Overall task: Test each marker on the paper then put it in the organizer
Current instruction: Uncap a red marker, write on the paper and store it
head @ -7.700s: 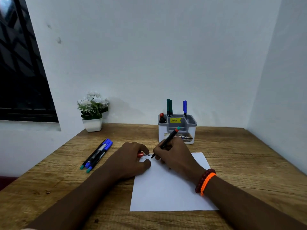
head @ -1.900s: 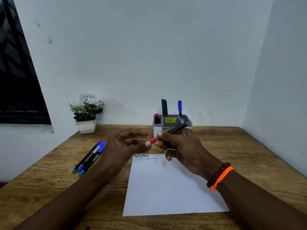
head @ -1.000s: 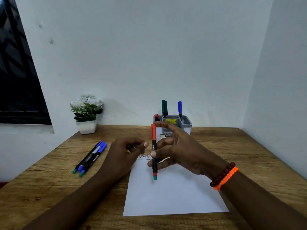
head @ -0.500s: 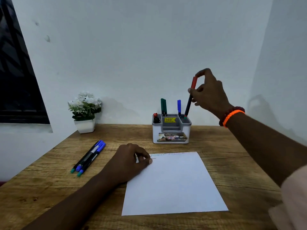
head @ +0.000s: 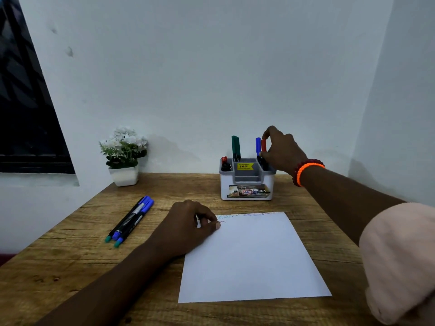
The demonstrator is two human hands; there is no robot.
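My right hand (head: 281, 150) pinches the red-capped marker (head: 263, 145), which stands upright in the right compartment of the grey organizer (head: 247, 182), next to a blue-capped marker (head: 258, 144). Green markers (head: 235, 147) stand in the organizer's back and a short red marker (head: 224, 161) sits at its left. My left hand (head: 188, 225) rests with curled fingers on the top left corner of the white paper (head: 254, 260), which carries scribbles along its top edge. Three markers (head: 130, 221) with blue caps lie together on the desk left of the paper.
A small white pot of white flowers (head: 124, 156) stands at the back left of the wooden desk (head: 70, 250). White walls close the back and the right. A dark window (head: 26, 114) is on the left.
My right hand carried the red-capped marker from above the paper to the organizer and lowered it into the right compartment. My left hand came down onto the paper's corner.
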